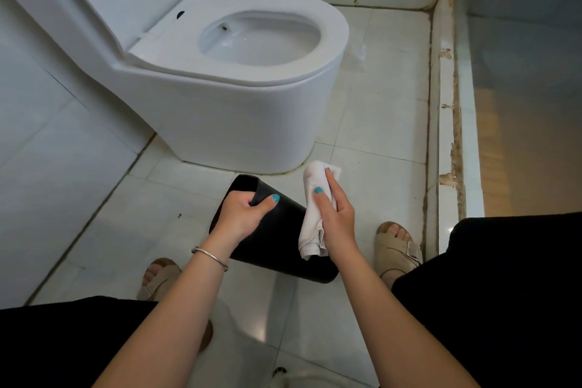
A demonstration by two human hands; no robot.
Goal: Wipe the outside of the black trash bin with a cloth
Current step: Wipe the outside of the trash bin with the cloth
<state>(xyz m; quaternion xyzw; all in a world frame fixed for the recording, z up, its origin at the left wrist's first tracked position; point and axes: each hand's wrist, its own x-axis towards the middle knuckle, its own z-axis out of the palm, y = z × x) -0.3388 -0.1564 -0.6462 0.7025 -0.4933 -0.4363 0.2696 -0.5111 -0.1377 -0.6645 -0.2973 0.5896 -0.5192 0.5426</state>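
The black trash bin (277, 236) is tipped on its side above the white tiled floor, its open mouth pointing away toward the toilet. My left hand (242, 214) grips the bin's rim, thumb outside and fingers curled inside. My right hand (333, 217) holds a folded white cloth (311, 195) against the bin's upper right side. The cloth hangs down over the black wall, and its top sticks out past my fingertips.
A white toilet (239, 88) with its lid up stands just beyond the bin. A raised, stained tile curb (447, 123) runs along the right. My sandalled feet (396, 249) flank the bin on the floor. A tiled wall (47, 135) closes the left.
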